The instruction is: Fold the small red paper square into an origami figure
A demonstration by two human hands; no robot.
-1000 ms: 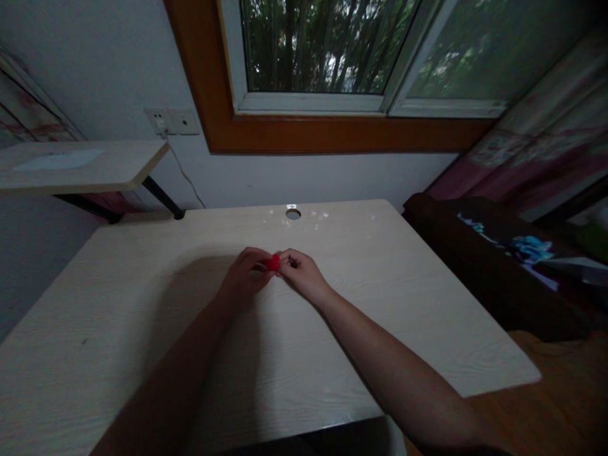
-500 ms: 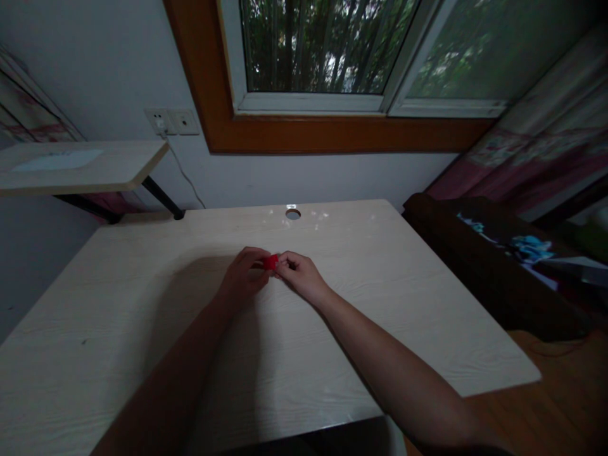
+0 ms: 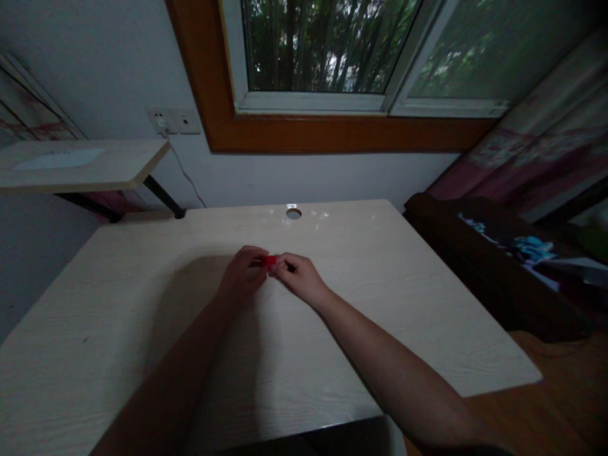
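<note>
A small red piece (image 3: 268,260), too small to name more exactly, sits between my two hands above the middle of the pale wooden desk (image 3: 380,266). My left hand (image 3: 244,269) pinches its left side between thumb and fingers. On the other side, my right hand (image 3: 298,273) has its fingertips closed on the right end, thumb and forefinger meeting there. The fingers cover both ends of the piece. Both forearms reach in from the near edge, and a shadow falls to the left.
A raised shelf (image 3: 137,168) on black legs stands at the back left, with a paper on it. Near the far edge is a round cable hole (image 3: 293,214). A cable (image 3: 185,171) hangs from the wall socket. Right of the desk stands a dark brown piece of furniture (image 3: 456,253).
The red piece has turned slightly and now looks flatter and wider. The right fingertips have shifted a little left and down around it; the left hand stays nearly in place.
</note>
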